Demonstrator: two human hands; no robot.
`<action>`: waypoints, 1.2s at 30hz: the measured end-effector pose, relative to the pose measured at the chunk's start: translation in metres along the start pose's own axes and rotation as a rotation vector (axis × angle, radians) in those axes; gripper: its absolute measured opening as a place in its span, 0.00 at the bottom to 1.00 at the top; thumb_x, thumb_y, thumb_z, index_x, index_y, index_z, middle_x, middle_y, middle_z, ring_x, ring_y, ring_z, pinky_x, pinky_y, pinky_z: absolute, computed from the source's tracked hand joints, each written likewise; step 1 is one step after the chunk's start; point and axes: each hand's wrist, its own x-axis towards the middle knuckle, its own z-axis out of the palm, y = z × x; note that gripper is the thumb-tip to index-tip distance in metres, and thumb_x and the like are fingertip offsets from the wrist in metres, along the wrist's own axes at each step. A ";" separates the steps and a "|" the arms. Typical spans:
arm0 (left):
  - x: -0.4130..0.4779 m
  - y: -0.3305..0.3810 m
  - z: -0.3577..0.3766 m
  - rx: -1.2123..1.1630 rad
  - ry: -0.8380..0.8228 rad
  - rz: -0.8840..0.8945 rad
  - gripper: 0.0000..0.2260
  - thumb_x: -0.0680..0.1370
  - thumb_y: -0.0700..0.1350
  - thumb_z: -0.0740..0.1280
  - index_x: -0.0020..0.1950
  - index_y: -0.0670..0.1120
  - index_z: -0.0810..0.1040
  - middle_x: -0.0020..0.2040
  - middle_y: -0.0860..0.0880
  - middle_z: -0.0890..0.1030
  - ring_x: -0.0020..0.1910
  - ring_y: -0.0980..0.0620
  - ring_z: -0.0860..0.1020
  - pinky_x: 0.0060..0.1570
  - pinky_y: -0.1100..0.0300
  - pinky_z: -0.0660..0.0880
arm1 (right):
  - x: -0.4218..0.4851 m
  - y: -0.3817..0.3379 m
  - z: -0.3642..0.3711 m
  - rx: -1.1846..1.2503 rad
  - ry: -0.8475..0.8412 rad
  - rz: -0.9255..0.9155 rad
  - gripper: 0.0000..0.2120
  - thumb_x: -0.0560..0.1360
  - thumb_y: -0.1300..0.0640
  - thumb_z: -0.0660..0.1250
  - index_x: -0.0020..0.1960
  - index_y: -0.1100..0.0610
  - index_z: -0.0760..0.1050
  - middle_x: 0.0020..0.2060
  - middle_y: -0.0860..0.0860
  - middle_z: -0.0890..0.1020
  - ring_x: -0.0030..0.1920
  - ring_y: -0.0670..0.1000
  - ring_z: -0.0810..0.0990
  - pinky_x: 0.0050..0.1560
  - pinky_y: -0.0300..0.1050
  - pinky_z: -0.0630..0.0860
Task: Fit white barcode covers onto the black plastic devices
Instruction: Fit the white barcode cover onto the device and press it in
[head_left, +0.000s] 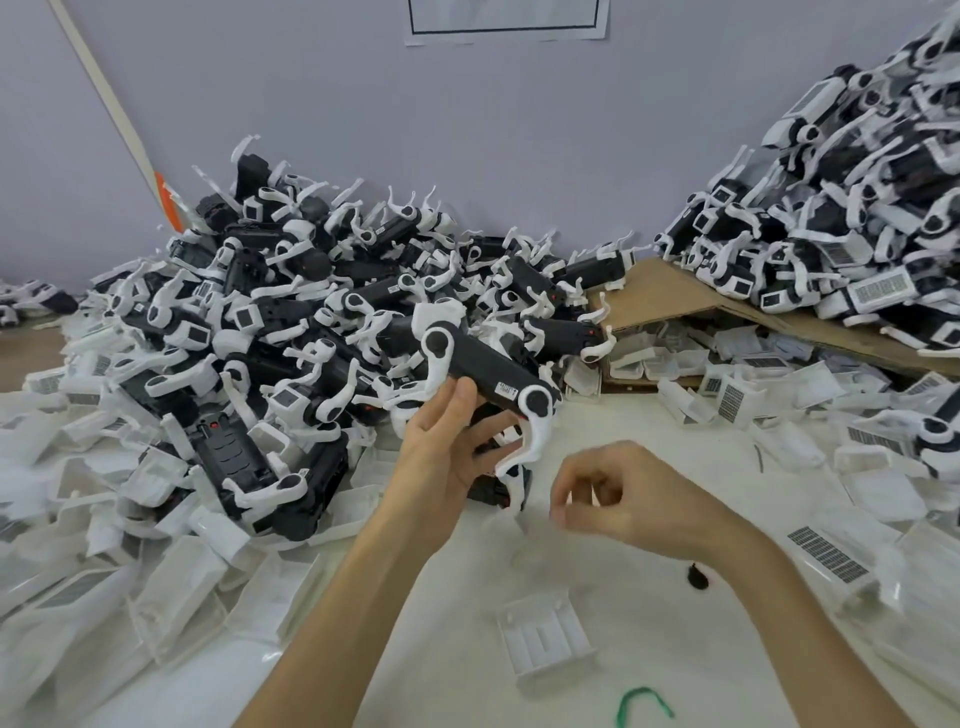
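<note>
Left hand: the left hand (447, 447) holds one black device (493, 371) up off the table. The thumb is on its near edge and the fingers curl beneath.
Right hand: the right hand (623, 499) hovers just below the device, fingers curled in and thumb near forefinger. Blur hides whether they pinch anything.
Cover: a white cover (543, 636) lies ribbed side up on the table (649, 597), near the wrists; many more are scattered around.
Heaps: a left heap (260, 338) of devices sits against the wall. A right heap (857, 208) rests on cardboard (675, 301).
Step in hand: probably readying the held device for a cover.
Doing it well: turn the device's open face toward the free hand and keep its white arms clear. Line the cover up squarely, then press evenly rather than forcing one corner.
</note>
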 end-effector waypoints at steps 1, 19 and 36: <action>-0.001 0.001 -0.001 0.000 0.001 -0.010 0.19 0.70 0.56 0.72 0.57 0.47 0.82 0.54 0.45 0.83 0.47 0.48 0.83 0.44 0.56 0.80 | -0.002 0.000 0.000 -0.036 -0.161 0.047 0.04 0.71 0.53 0.77 0.41 0.47 0.83 0.29 0.40 0.76 0.29 0.41 0.69 0.34 0.36 0.66; -0.004 0.003 -0.003 0.005 0.020 -0.064 0.11 0.74 0.57 0.68 0.39 0.51 0.82 0.41 0.52 0.85 0.40 0.55 0.84 0.37 0.64 0.79 | -0.002 -0.003 -0.008 1.010 0.059 -0.138 0.09 0.71 0.65 0.72 0.47 0.54 0.80 0.34 0.54 0.79 0.23 0.51 0.76 0.24 0.40 0.75; -0.009 -0.007 0.019 0.339 -0.050 -0.037 0.24 0.68 0.55 0.76 0.61 0.49 0.83 0.59 0.44 0.84 0.51 0.46 0.85 0.54 0.51 0.82 | 0.005 -0.014 0.032 0.390 0.990 -0.287 0.22 0.74 0.68 0.70 0.58 0.43 0.81 0.53 0.39 0.85 0.46 0.40 0.85 0.48 0.32 0.78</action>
